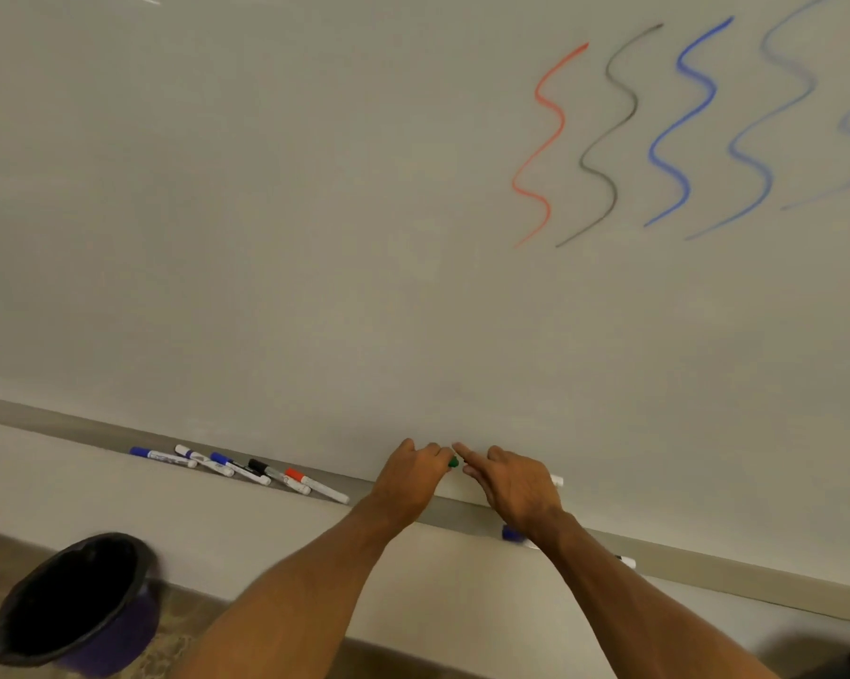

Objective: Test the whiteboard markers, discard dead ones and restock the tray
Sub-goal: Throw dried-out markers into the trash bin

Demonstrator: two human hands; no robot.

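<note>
Head view showed both hands meeting just above the tray [94, 433], close against the whiteboard [315, 237]; the left hand [411, 477] had its fingers curled, pinching the capped end of the green marker [453, 463]; the right hand [513, 487] was wrapped round the barrel, index finger lying along it, the white tail sticking out past the knuckles; five capped markers [240, 469], blue, black and red, lay bunched in the tray to the left; a blue-capped marker [511, 533] lay under the right wrist; red, black and blue squiggles [683, 122] marked the board at upper right; a dark bin [70, 600] stood on the floor at lower left.
</note>
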